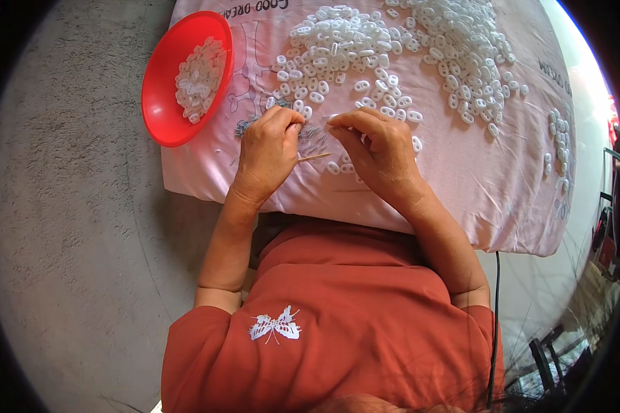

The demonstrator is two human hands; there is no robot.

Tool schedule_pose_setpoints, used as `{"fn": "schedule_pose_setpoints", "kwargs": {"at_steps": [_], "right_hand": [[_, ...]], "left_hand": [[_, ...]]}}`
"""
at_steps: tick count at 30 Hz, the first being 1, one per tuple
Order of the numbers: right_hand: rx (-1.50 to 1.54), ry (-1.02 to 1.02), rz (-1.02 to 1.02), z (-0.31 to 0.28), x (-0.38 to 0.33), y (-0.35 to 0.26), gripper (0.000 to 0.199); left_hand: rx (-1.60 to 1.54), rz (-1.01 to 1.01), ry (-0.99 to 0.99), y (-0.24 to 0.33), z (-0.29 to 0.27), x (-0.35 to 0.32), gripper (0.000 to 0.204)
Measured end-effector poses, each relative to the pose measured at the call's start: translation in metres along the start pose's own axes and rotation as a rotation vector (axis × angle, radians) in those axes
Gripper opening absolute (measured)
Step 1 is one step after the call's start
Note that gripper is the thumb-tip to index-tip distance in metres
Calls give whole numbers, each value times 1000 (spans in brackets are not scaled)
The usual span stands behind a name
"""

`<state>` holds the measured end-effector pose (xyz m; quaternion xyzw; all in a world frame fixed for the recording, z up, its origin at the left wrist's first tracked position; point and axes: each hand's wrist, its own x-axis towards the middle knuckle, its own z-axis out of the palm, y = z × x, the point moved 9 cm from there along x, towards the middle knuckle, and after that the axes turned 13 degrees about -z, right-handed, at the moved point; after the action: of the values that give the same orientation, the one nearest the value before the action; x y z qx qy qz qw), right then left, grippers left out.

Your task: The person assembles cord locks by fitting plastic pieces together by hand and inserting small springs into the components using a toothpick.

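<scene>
Just beyond both hands (324,148), white plastic pieces (337,48).

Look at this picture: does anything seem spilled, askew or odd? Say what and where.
Nothing looks damaged. The white plastic pieces lie loose in heaps over the pink cloth, a few strays by its right edge. The red bowl hangs tilted over the cloth's left edge. Both hands, left hand and right hand, work at the middle.
</scene>
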<state>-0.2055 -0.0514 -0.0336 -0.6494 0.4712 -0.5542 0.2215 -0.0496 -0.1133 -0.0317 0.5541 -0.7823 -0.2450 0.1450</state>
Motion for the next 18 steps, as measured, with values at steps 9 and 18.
{"fn": "schedule_pose_setpoints", "kwargs": {"at_steps": [9,18], "right_hand": [[-1,18,-7,-5,2,0,11],[-28,29,79,-13,6,6,12]], "left_hand": [[-38,-60,-4,-15,-15,-6,9],[-74,-125,39,-35,-38,-15,10]]}}
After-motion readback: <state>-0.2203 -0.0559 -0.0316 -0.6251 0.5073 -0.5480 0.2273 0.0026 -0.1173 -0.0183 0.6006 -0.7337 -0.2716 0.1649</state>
